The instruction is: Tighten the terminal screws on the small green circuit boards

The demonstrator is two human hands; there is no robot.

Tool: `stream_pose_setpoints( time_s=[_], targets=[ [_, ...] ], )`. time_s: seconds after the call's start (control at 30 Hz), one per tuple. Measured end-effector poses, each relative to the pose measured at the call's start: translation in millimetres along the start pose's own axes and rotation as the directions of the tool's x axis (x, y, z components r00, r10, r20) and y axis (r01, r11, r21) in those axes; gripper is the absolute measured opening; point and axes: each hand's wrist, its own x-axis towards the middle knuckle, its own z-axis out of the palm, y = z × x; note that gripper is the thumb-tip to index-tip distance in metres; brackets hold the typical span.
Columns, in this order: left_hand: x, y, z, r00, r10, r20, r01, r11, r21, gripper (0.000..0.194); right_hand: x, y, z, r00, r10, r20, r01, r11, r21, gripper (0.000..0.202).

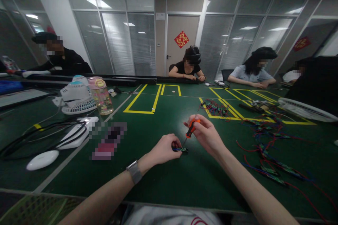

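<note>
Right hand (208,130) and screwdriver (193,127) above a circuit board (184,150) in the left hand (167,147)

The left hand is pinching the left end of the small green circuit board between thumb and fingers, just above or on the green tabletop (163,186) in front of the person; whether the board is touching the surface cannot be told. A watch (134,172) is encircling the left wrist. The right hand is gripping the orange-and-black handle of the screwdriver, its fingers closing around the upper part. The tool is leaning, its thin shaft pointing down and leftward to the board; the exact contact of its tip is too small to make out.

To the right, wired boards (269,171) are lying in a loose tangle of red and blue leads, while a smaller wired bundle (215,107) is resting farther back, beside yellow tape (138,112) outlining rectangles on the table. To the left, a pink-topped bottle (102,98) is standing next to white fans (79,95); nearer, black cables (26,139) are running across a white device (79,133), and a white oval object (42,160) is lying close by. Across the table, a person in black (182,69) and a person in pale blue (244,72) are sitting with their arms on the surface.
</note>
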Motion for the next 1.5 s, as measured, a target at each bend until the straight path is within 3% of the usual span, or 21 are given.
stream_pose_setpoints(
  time_s=[0.3,0.53,0.77,0.9,1.27,1.5],
  targets=[
    [-2,-3,3.7,0.999,0.034,-0.04,-0.036,0.999,-0.039,0.009,-1,0,1,0.999,-0.026,0.034,0.028,0.998,-0.059,0.015],
    [-4,-1,2.7,0.998,0.059,-0.033,-0.061,0.997,-0.038,0.005,0,-1,-5,0.997,-0.062,0.049,0.071,0.978,-0.198,0.015],
    [-5,-1,2.3,0.997,0.073,-0.03,-0.074,0.995,-0.066,0.004,-1,-2,-8,0.983,-0.067,0.171,0.115,0.95,-0.29,0.026],
    [-4,-2,2.4,0.997,0.075,-0.029,-0.077,0.995,-0.062,0.005,-3,-3,-4,0.969,-0.065,0.24,0.14,0.94,-0.312,0.016],
    [-3,-3,4.5,0.997,0.051,-0.05,-0.053,0.997,-0.048,0.005,-2,-1,-8,0.969,-0.113,0.22,0.184,0.922,-0.341,0.007],
    [-3,-1,3.6,0.998,0.056,-0.04,-0.058,0.997,-0.056,0.004,-3,-4,-4,0.964,-0.051,0.262,0.147,0.921,-0.36,0.018]
  ],
)
